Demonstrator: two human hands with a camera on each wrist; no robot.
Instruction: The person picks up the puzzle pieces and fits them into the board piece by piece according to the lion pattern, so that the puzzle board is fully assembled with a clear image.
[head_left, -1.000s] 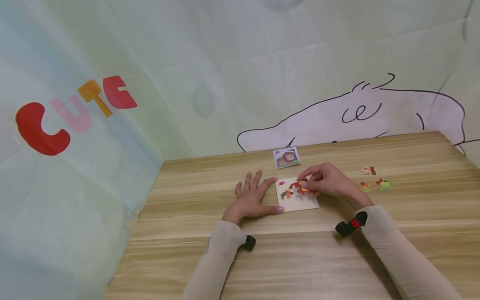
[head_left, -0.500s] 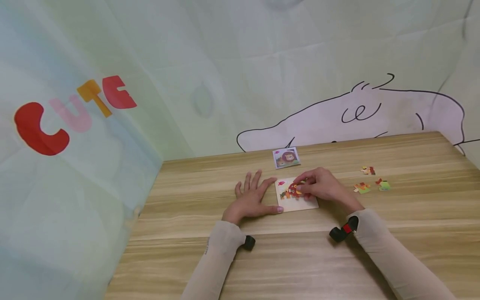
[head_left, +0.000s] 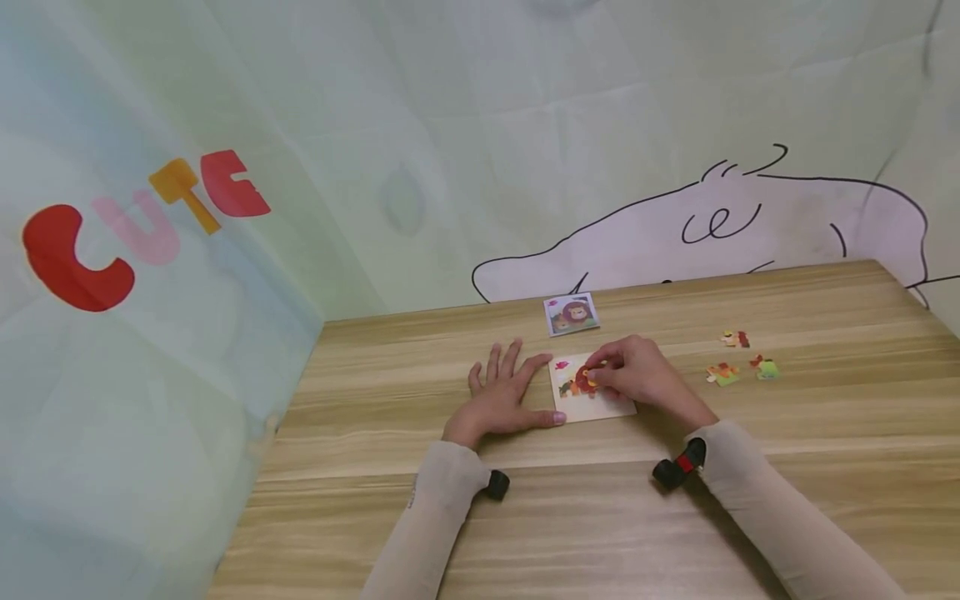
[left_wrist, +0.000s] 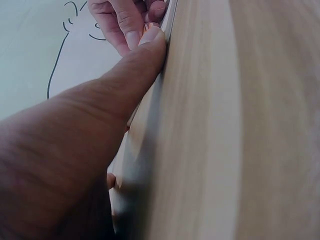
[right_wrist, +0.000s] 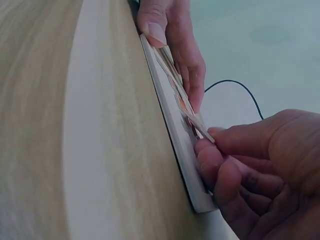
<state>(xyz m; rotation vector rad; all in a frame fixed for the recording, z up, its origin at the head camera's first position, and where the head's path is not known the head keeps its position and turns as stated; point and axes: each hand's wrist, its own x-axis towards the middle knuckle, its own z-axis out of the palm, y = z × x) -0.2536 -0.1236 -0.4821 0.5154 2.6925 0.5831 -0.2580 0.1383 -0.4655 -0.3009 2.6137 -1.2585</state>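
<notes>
Left-hand grip [head_left: 498, 398], head view: holds nothing; fingers spread on the desk [head_left: 585, 517], thumb resting on the near-left corner of the puzzle board [head_left: 592, 411].
Right-hand grip [head_left: 637, 373], head view: thumb and fingertips pinch a puzzle piece [right_wrist: 202, 129] at the middle of the puzzle board; the fingers cover most of it, so its long axis cannot be read.
Joined pieces [head_left: 568, 389], head view: on the puzzle board, just left of the pinch.
Loose pieces [head_left: 722, 374], head view: three on the desk, right of the right-hand grip, which is the nearer hand.
Lion card [head_left: 572, 314], head view: on the desk, beyond the puzzle board.
Orange sliver [left_wrist: 148, 27], left wrist view: between left thumb and right fingers; too little shows to judge its shape.
Pinched edge, right wrist view: thumb above, fingertips below; this side is raised off the puzzle board, and the puzzle piece slants down toward the left-hand grip. Whether its far side touches is unclear.
</notes>
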